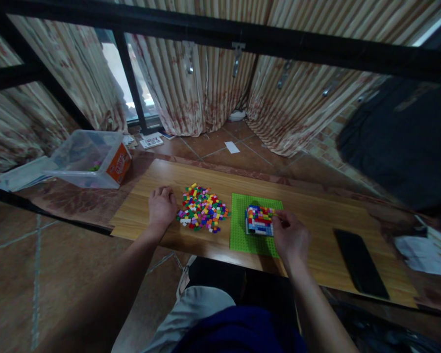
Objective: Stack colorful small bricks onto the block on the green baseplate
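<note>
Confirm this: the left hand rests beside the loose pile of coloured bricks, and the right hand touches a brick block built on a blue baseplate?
Not quite. In the head view the flat plastic baseplate is green, not blue. The rest holds: left hand beside the brick pile, right hand at the multicoloured brick block.

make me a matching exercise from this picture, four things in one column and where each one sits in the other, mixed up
Things:
1. brick pile
2. green baseplate
3. black phone
4. clear plastic box

Places:
A. on the floor, beyond the board's left end
B. under the stacked brick build
C. by the left hand
D. on the board, outward of the right hand

Pairs: 1-C, 2-B, 3-D, 4-A
</note>
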`<state>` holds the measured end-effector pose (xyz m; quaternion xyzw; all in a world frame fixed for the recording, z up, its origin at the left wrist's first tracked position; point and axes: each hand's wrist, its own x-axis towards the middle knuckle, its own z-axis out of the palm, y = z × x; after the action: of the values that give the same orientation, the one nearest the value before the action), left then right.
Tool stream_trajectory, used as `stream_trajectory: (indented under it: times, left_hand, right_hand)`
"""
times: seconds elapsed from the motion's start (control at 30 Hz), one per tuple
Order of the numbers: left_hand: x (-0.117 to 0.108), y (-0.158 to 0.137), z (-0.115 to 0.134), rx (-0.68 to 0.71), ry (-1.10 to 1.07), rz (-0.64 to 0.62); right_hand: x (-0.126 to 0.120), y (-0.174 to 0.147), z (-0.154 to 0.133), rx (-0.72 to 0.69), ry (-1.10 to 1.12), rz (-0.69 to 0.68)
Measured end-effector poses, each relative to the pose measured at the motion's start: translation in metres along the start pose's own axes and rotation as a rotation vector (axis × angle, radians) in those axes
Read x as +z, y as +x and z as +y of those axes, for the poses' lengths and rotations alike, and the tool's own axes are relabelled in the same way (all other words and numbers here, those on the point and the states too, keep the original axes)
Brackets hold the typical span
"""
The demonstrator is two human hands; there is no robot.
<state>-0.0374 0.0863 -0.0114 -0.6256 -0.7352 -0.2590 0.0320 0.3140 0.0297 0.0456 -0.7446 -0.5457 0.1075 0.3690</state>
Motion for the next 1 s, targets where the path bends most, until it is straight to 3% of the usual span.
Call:
stream_trajectory:
  times: [0.1, 0.2, 0.27, 0.57, 1.0]
  left_hand:
    - [-0.001, 0.000, 0.001, 0.003, 0.004, -0.008]
    - [-0.001, -0.001, 0.001, -0.001, 0.002, 0.003]
    - [-0.002, -0.001, 0.001, 0.002, -0.003, 0.008]
    - [-0.004, -0.001, 0.003, -0.013, -0.006, -0.005]
    - [-0.001, -0.001, 0.001, -0.007, -0.001, 0.005]
  right_hand:
    - [0.004, -0.017, -0.020, -0.167, 0.083, -0.018]
    - [0.017, -0.035, -0.041, -0.369, 0.154, -0.213]
    - [0.030, -0.044, -0.051, -0.427, 0.131, -0.296]
    - [0.075, -0.048, -0.058, -0.401, -0.110, -0.358]
    - [0.077, -0.048, -0.058, -0.392, -0.147, -0.396]
